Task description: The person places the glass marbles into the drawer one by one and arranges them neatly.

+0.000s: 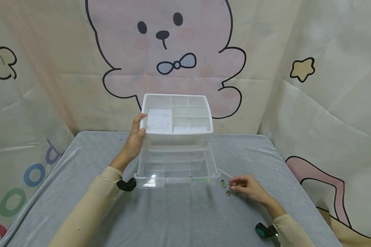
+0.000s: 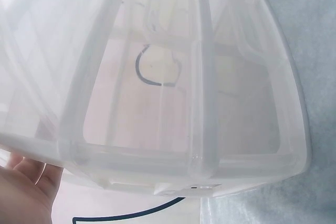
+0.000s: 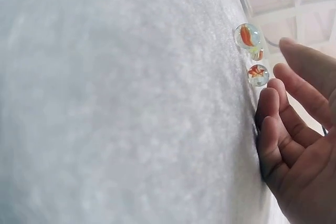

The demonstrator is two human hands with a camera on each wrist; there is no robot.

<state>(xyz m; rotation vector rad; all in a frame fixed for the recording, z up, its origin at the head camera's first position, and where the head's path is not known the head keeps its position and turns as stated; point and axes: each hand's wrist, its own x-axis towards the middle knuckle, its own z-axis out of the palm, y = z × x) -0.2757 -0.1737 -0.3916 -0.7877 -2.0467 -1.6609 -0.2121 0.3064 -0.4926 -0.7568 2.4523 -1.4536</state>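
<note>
A clear plastic drawer box (image 1: 177, 168) with a white compartment tray (image 1: 159, 120) on top stands on the table. My left hand (image 1: 135, 140) grips the left side of the tray, fingers at the rim and thumb at the front; in the left wrist view the hand (image 2: 31, 187) is at the box's edge. To the right of the box, my right hand (image 1: 248, 188) is low at the cloth beside several glass marbles (image 1: 228, 193). In the right wrist view its loosely bent fingers (image 3: 269, 103) are close to an orange-swirled marble (image 3: 258, 75), none pinched.
A grey-blue cloth (image 1: 185, 219) covers the table. Small coloured spots (image 1: 208, 179) show at the right part of the drawer's clear front. Behind the table hangs a curtain (image 1: 266, 68) with a cartoon bear. Each wrist wears a black device (image 1: 266, 230).
</note>
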